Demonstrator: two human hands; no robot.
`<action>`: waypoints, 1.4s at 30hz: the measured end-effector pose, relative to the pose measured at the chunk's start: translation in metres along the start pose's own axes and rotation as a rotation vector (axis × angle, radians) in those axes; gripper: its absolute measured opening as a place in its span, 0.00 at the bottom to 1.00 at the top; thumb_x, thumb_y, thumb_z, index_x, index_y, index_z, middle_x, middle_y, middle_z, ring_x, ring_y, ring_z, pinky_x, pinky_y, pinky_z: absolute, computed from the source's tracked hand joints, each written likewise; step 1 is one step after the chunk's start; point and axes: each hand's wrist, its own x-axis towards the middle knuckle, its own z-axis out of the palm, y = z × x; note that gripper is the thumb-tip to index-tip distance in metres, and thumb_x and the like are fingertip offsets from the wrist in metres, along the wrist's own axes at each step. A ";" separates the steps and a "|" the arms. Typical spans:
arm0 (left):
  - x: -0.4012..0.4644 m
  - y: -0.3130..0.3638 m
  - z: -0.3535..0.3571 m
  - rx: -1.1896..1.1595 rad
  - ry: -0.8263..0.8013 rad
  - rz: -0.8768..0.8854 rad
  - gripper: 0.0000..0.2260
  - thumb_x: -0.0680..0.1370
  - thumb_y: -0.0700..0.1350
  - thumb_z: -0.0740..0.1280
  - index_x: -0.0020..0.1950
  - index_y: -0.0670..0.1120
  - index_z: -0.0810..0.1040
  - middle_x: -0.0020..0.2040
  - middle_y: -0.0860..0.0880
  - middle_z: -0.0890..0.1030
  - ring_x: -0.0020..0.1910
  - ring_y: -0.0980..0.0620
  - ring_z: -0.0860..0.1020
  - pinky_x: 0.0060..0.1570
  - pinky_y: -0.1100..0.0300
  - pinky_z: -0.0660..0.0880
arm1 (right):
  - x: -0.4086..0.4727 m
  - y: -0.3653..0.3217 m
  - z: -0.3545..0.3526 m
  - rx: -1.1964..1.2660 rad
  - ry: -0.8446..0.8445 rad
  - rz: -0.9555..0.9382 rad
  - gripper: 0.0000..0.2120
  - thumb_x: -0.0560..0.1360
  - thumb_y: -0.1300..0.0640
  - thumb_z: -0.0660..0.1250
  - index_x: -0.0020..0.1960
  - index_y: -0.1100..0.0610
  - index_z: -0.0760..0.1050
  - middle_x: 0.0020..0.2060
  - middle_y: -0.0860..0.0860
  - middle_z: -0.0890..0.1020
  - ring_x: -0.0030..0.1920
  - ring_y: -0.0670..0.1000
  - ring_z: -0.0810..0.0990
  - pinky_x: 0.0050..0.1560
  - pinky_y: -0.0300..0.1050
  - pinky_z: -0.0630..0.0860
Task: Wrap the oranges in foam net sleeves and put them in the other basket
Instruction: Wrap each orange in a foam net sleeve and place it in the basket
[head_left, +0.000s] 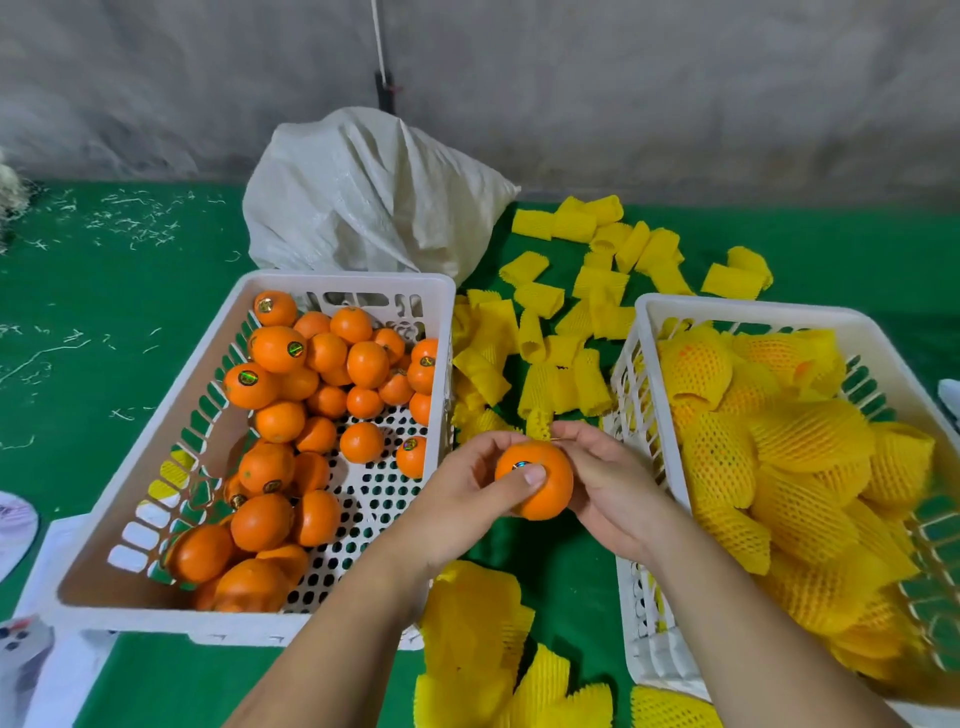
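I hold one bare orange (545, 493) between the two baskets, above the green cloth. My left hand (467, 493) grips it from the left, thumb across its sticker. My right hand (608, 488) curls round its right side, fingertips near its top and close to a yellow foam sleeve (539, 423) just behind. The left white basket (218, 338) holds several unwrapped oranges (322, 374). The right white basket (654, 322) holds several oranges wrapped in yellow foam net (779, 467).
Loose yellow foam sleeves (587, 312) lie scattered on the green cloth (104, 322) between and behind the baskets, with more (478, 639) near the front edge. A white woven sack (363, 192) stands behind the left basket. Grey wall at the back.
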 end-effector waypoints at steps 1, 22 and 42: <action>0.000 0.000 0.000 0.010 -0.007 0.003 0.28 0.69 0.62 0.75 0.65 0.52 0.79 0.59 0.52 0.84 0.59 0.49 0.83 0.50 0.56 0.81 | 0.000 0.000 -0.001 0.000 -0.006 -0.003 0.18 0.72 0.57 0.74 0.61 0.53 0.77 0.48 0.51 0.88 0.49 0.51 0.87 0.45 0.42 0.82; 0.009 -0.008 0.006 -0.040 0.108 0.035 0.32 0.67 0.64 0.77 0.70 0.61 0.74 0.67 0.51 0.78 0.60 0.49 0.84 0.49 0.53 0.84 | 0.007 0.018 -0.013 -0.535 0.290 -0.474 0.02 0.80 0.52 0.66 0.51 0.47 0.78 0.43 0.47 0.84 0.46 0.49 0.83 0.49 0.54 0.82; 0.015 -0.021 0.009 0.046 0.121 0.119 0.30 0.72 0.55 0.81 0.66 0.55 0.68 0.49 0.63 0.81 0.44 0.65 0.81 0.42 0.67 0.78 | -0.026 0.037 -0.011 -1.165 0.411 -1.015 0.09 0.78 0.59 0.71 0.58 0.56 0.78 0.50 0.49 0.80 0.51 0.50 0.78 0.49 0.45 0.78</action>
